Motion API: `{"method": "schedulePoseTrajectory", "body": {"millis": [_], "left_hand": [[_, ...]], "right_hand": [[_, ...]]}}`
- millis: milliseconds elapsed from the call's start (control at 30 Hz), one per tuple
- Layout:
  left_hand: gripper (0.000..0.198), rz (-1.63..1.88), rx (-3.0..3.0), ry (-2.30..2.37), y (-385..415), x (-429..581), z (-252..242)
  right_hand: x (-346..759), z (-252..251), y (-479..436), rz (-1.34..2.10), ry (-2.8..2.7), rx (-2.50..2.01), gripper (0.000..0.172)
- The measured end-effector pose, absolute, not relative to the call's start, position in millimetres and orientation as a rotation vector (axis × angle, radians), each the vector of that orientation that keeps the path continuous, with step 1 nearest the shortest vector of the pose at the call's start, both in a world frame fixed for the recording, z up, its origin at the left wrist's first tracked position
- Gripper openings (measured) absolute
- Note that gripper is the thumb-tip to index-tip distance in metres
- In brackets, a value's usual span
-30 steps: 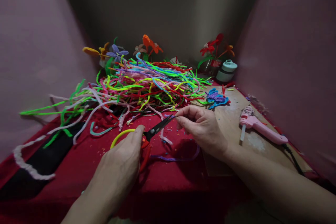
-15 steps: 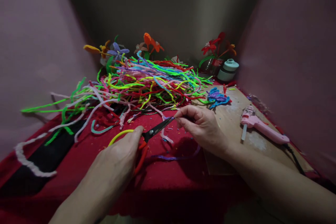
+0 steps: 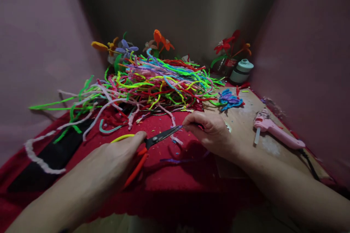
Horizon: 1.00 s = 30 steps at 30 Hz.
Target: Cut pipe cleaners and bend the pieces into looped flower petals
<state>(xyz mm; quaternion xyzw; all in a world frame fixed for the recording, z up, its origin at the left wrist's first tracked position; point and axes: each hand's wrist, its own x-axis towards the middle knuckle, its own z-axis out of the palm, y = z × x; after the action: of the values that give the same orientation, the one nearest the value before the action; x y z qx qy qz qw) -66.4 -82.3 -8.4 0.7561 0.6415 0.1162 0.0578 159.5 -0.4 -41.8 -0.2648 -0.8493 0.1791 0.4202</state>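
My left hand (image 3: 120, 156) is wrapped round the handles of scissors (image 3: 160, 137), one yellow and one red. The dark blades point right, their tips at the fingertips of my right hand (image 3: 209, 131). That hand pinches a purple pipe cleaner (image 3: 177, 161); a small bit of its end shows by the blade tips, and its tail curves below over the red cloth (image 3: 175, 180). A pink pipe cleaner (image 3: 176, 139) lies just under the blades. My right palm hides part of the purple piece.
Behind is a large pile of coloured pipe cleaners (image 3: 164, 80). On a brown board (image 3: 246, 153) are a blue and purple fuzzy flower (image 3: 230, 100) and a pink glue gun (image 3: 279, 131). Flowers and a pale green bottle (image 3: 242, 71) stand at the back.
The view has shifted slightly, moving the table items rightward. My left hand and the scissors have moved a little left, and the red handle has swung farther from the yellow one.
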Motion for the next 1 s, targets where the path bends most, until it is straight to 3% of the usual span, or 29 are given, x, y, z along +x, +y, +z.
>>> {"method": "schedulePoseTrajectory", "body": {"millis": [200,533,800,1000], "left_hand": [[0.047,0.184,2.265,1.857,-86,-80,-14],[0.033,0.169,2.22,1.759,-87,-80,-12],[0.031,0.232,2.276,1.691,-87,-83,-21],[0.033,0.284,2.265,1.7,-88,-83,-28]], "right_hand": [[159,-42,0,0.446,-2.149,-0.599,0.013],[160,-38,-2,0.511,-2.182,-0.567,0.021],[160,-41,-2,0.595,-2.149,-0.648,0.013],[160,-41,-2,0.935,-2.024,-0.711,0.007]]}}
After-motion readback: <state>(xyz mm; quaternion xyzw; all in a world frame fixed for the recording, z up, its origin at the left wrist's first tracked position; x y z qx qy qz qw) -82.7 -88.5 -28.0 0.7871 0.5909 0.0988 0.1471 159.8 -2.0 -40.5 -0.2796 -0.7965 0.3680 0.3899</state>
